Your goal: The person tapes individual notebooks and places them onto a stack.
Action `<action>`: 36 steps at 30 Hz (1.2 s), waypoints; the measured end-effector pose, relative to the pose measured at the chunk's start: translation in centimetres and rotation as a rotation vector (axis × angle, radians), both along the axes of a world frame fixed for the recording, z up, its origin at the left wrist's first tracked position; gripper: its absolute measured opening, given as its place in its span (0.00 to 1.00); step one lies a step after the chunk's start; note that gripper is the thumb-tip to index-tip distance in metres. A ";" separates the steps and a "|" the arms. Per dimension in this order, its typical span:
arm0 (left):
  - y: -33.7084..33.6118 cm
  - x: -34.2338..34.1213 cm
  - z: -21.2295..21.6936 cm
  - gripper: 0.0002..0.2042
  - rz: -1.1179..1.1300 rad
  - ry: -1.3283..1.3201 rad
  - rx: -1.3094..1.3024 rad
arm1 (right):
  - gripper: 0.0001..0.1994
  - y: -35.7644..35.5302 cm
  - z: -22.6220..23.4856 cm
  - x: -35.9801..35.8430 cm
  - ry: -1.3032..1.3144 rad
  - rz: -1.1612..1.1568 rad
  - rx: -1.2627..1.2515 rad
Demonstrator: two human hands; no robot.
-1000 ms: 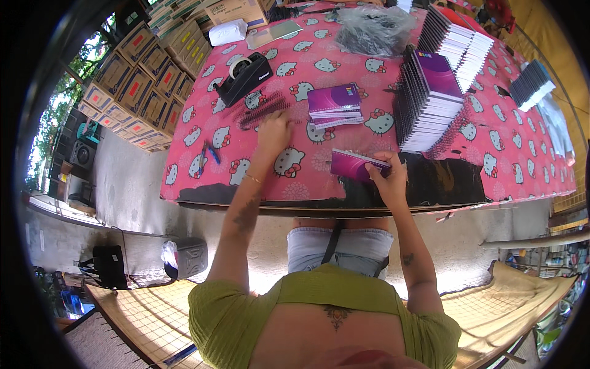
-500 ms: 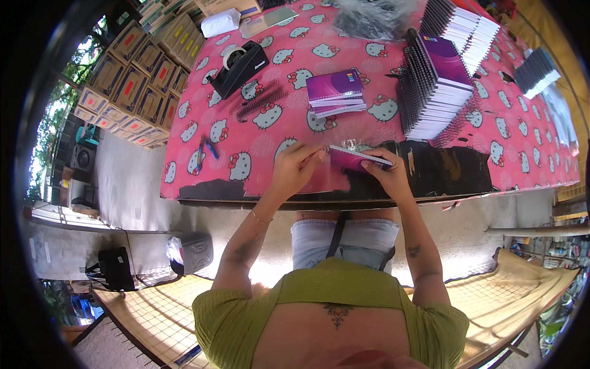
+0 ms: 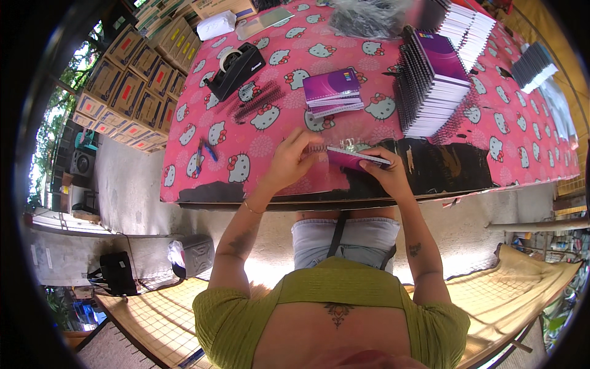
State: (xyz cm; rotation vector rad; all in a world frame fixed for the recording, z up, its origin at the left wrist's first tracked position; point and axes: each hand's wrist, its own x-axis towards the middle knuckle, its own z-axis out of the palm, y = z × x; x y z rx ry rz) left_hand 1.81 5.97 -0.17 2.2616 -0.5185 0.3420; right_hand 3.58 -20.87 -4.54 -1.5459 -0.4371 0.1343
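Threading looks like the step: the left hand (image 3: 296, 157) pinches a thin, dark spiral coil (image 3: 318, 149) at the end of a small purple-covered paper notebook (image 3: 346, 159), held by the right hand (image 3: 388, 172) over the pink-patterned table (image 3: 348, 56). Its seating I can't tell; steady twisting seems called for.

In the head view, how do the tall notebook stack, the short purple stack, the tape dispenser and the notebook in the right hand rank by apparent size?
Largest to smallest:
1. Tall notebook stack
2. Short purple stack and tape dispenser: too alike to rank
3. Held notebook, partly covered by the right hand
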 end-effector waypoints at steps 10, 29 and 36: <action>0.0 1.1 0.1 0.13 -0.126 0.051 0.186 | 0.13 -0.7 -0.3 0.2 0.022 0.087 -0.034; -6.7 -5.6 -0.4 0.41 0.049 -0.361 0.461 | 0.16 0.0 2.3 -2.8 0.051 -0.135 0.113; -6.8 -3.6 1.4 0.43 0.044 -0.326 0.507 | 0.16 -0.4 2.6 -2.6 0.016 -0.123 0.092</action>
